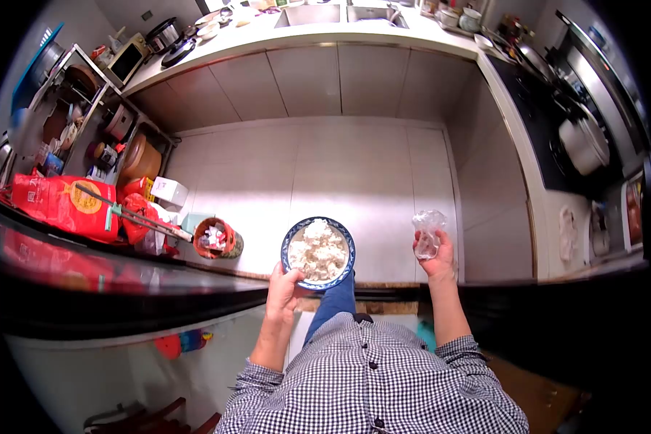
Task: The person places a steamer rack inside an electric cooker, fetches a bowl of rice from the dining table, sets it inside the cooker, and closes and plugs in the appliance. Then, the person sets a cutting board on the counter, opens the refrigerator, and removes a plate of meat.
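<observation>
My left hand [285, 293] grips the near-left rim of a round bowl [288, 241] with a blue patterned edge, thumb over the rim. Lumpy white food [318, 251], which looks like rice, fills much of the bowl. Off to the right, my right hand [439, 256] is closed around a crumpled clear plastic bag [428, 223]. The bag stands up above the fingers, and whether anything is inside it I cannot make out. A wide gap separates the two hands.
A trash bin [235, 246] with litter stands on the floor left of the bowl. Beyond it are a red bag [58, 206] and a loaded shelf rack [101, 108]. Counters run along the back and right, with a sink [307, 16], a stove [532, 108] and a white pot [584, 145].
</observation>
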The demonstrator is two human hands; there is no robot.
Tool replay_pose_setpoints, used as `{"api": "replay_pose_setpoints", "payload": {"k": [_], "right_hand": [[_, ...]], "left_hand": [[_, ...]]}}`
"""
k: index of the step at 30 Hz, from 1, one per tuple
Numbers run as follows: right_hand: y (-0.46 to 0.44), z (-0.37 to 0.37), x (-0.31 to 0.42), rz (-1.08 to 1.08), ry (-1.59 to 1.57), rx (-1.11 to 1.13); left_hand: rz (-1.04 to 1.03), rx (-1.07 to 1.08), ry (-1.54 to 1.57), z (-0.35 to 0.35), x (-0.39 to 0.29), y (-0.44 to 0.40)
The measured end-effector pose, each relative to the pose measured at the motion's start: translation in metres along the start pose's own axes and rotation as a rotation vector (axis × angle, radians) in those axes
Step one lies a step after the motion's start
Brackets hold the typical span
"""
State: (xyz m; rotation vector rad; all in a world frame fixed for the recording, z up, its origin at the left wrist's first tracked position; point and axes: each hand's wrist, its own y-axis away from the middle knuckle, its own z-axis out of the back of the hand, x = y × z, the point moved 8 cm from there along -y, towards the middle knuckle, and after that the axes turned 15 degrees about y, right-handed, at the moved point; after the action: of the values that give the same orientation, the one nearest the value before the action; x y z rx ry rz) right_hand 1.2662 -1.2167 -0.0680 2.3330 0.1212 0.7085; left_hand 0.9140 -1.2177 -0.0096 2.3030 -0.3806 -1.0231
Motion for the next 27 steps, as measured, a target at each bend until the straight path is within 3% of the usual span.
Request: {"api": "replay_pose_setpoints", "payload": {"k": [11,16,19,21,27], "right_hand": [[-0.246,-0.171,0.09,0.023,0.263,-0.039],[-0.348,-0.249,0.096,0.086,0.346,-0.053],[-0.426,-0.319,0.085,0.048,0.4,0.006],[-0.48,-0.378,0.061,-0.082,0.337,0.188],[-0.573,-0.572,-0.015,-0.208,0.528,0.305]], "left_hand": [[-0.13,-0.099,0.159,-0.082,-0.149,-0.236],[-0.183,-0.152,0.187,-0.067,-0.227,-0.305],[-0.236,-0.219,0.252,-0.051,-0.263,-0.343],[-0.284,-0.339,0.243,-0.035,-0.286,-0.361],[-0.392,-0.537,0.369,0.003,-0.368,-0.402]]}}
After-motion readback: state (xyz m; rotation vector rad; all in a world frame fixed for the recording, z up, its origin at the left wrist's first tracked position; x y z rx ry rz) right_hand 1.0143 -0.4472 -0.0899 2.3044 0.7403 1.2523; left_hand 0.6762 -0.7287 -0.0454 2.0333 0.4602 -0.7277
